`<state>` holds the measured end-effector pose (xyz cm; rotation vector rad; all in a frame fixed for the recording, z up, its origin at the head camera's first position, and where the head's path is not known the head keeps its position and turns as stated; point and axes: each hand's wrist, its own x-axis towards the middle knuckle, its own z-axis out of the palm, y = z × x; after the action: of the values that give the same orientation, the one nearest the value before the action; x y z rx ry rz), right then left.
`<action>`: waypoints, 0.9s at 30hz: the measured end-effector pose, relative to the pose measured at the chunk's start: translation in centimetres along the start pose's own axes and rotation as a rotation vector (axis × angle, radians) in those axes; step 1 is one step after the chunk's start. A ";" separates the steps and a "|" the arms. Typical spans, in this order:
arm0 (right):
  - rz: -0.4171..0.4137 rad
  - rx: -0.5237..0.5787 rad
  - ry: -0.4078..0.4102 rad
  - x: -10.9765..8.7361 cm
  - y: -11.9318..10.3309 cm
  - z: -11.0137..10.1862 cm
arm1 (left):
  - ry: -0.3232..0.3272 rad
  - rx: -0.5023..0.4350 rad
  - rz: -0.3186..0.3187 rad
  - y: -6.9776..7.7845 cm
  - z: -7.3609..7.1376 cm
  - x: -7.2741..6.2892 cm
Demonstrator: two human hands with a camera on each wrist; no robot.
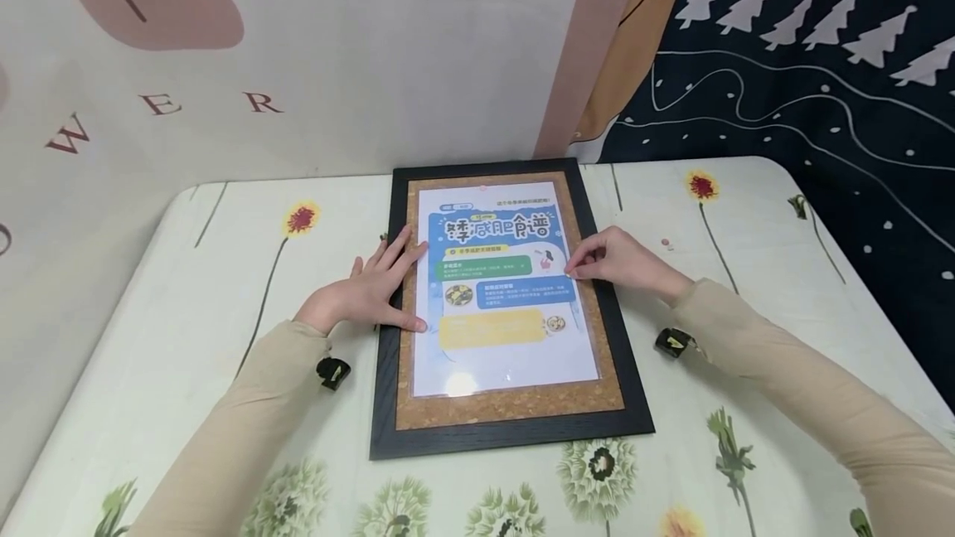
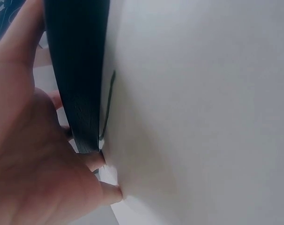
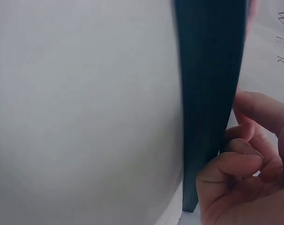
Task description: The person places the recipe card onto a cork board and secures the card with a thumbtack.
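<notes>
A printed sheet (image 1: pixel 515 367) with blue, green and yellow blocks lies on a cork board (image 1: pixel 515 411) in a black frame (image 1: pixel 515 435). A small pink dot, like a tack head (image 1: pixel 482 188), shows at the sheet's top edge. My left hand (image 1: pixel 369 292) rests with spread fingers across the frame's left side, its fingertips on the sheet. At the sheet's right edge, thumb and index finger of my right hand (image 1: pixel 615 259) pinch a tiny pale pin-like piece, mostly hidden by the fingertips. The right wrist view shows the other fingers curled beside the frame (image 3: pixel 210 93).
Beneath the frame is a table with a flower-printed cloth (image 1: pixel 298 421). Two tiny pinkish pieces (image 1: pixel 666 244) lie right of the frame. Behind the table hang a pale printed curtain (image 1: pixel 373 48) and a dark one with white trees (image 1: pixel 746 89).
</notes>
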<state>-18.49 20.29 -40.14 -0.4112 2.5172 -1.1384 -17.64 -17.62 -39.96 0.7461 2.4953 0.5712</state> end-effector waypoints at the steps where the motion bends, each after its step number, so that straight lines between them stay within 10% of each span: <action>1: -0.003 -0.005 -0.003 0.0 0.0 0.0 | -0.001 0.000 0.000 0.0 0.0 0.0; 27: -0.025 -0.092 0.037 -2.5 2.0 -3.0 | 0.016 0.006 -0.006 0.1 0.1 0.0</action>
<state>-17.78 24.54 -39.36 -0.4500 2.6109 -1.0515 -17.56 -17.52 -40.00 0.7384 2.5140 0.5694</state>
